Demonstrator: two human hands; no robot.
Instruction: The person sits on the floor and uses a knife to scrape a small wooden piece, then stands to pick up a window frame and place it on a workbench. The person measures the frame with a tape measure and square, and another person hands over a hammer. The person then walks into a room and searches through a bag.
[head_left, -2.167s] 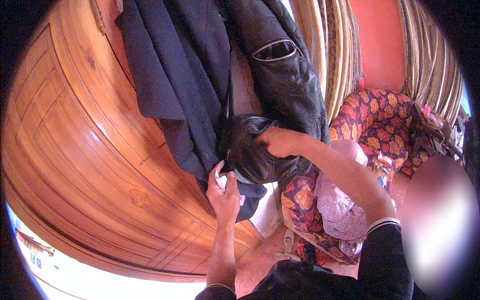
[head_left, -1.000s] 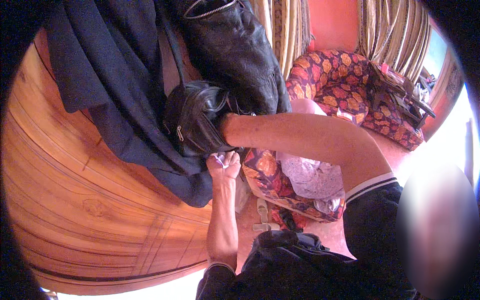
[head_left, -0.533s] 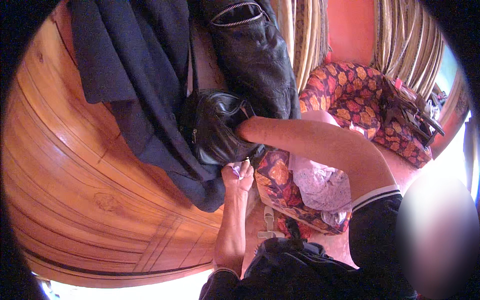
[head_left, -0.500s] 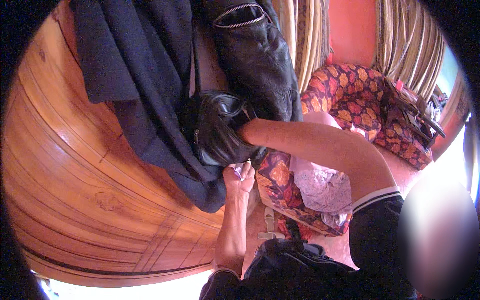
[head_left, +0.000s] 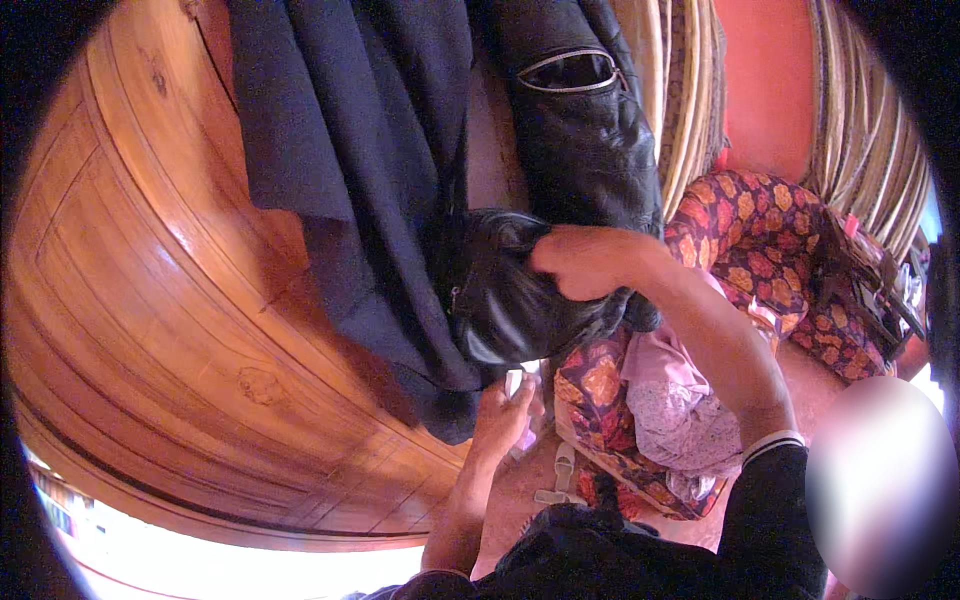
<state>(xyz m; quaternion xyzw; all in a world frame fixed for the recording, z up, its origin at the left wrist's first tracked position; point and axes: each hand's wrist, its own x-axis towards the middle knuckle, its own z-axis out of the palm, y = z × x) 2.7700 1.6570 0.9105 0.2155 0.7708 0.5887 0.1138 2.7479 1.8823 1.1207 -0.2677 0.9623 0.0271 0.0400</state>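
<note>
right hand (head_left: 585, 262): closed in a fist on the top edge of the black leather bag (head_left: 520, 300), pinching it right at the mouth. The bag itself hangs in front of the wooden door (head_left: 190, 330), tucked between the dark navy coat (head_left: 350, 180) and the black leather jacket (head_left: 585, 130).

left hand (head_left: 505, 415): just under the bag, fingers curled round a small pale thing (head_left: 520, 385). Too little of it shows to say what it is, honestly.

slip risk: that pale thing is only held by fingertips from the look of it, and it sits right below the bag's bottom. If the bag swings or sags, it could knock it loose, I reckon.

where it'd land: straight down there's a heap of floral patterned fabric (head_left: 740, 240) and a lilac cloth (head_left: 680, 410). Something small would vanish into those folds pretty easily.

bag grip: the right hand has one edge only, so the mouth may flop shut or twist. The leather looks soft and slouchy.

coat snag: the navy coat hangs touching the bag's left side, so its hem could get dragged along with any tug.

can't tell: what the bag actually hangs from, it's hidden behind the jackets.
</note>
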